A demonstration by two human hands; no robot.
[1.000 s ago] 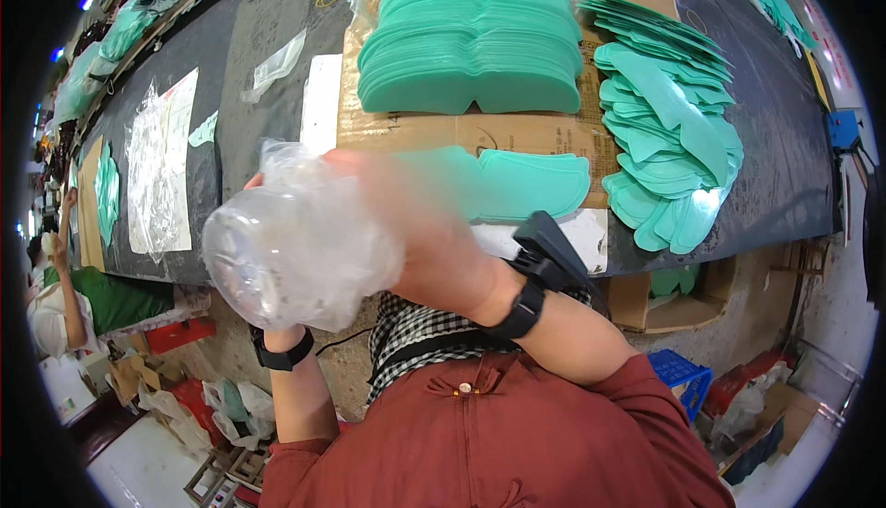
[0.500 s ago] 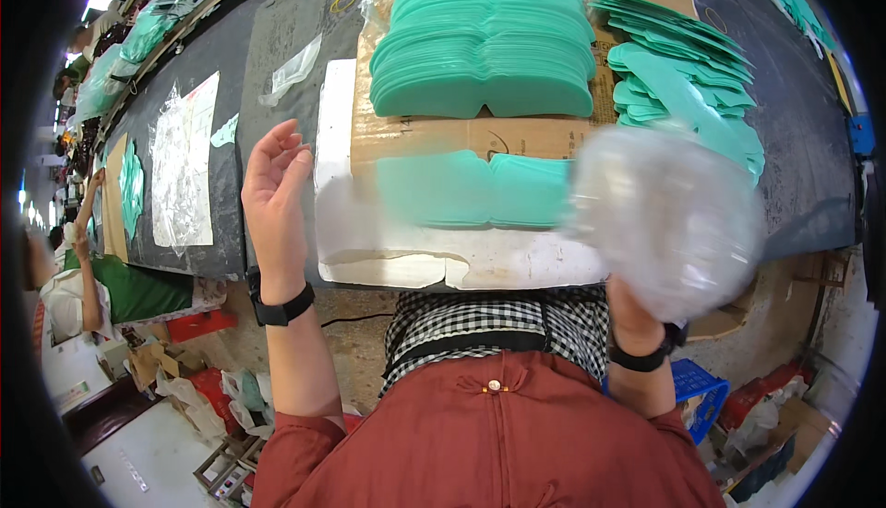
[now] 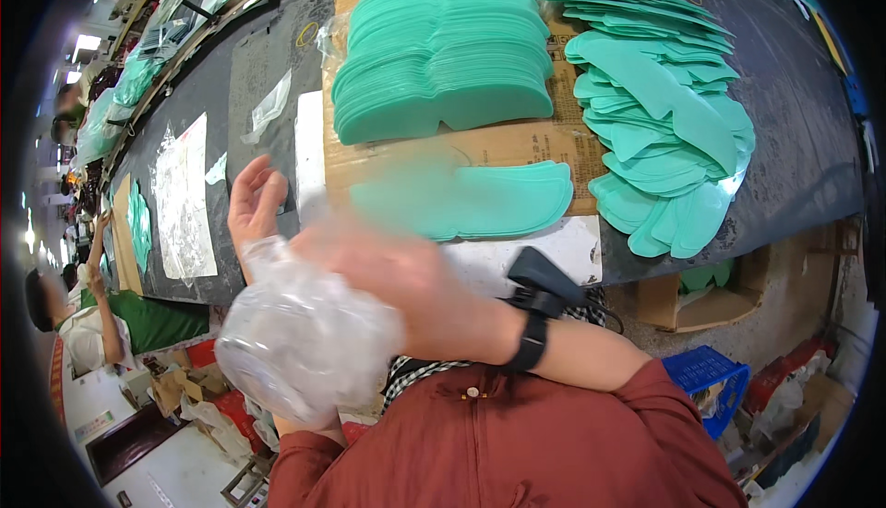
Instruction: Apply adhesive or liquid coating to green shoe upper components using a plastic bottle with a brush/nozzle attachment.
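My right hand [image 3: 406, 277], smeared by motion, reaches across to the left. It is closed on a round wad of clear plastic [image 3: 305, 333], whose contents are too blurred to make out. The wad hides my left wrist and much of that forearm. My left hand [image 3: 255, 202] is raised at the left side of the board with fingers loosely bent and apart, holding nothing. Just beyond my right hand lies a thin stack of green butterfly-shaped sheets [image 3: 521, 202], its left part blurred. It rests on brown cardboard [image 3: 489, 143] over a white board [image 3: 577, 240].
A thick row of green sheets [image 3: 443, 56] stands on the cardboard behind. To its right spreads a loose pile of green pieces [image 3: 664, 130]. A plastic-covered paper [image 3: 185, 203] lies left. Below are a cardboard box [image 3: 706, 310] and blue crate [image 3: 706, 374]. Another person works far left.
My right hand has swung the plastic wad from the right side across to the left, in front of my left forearm. My left hand has shifted slightly; the view has turned somewhat.
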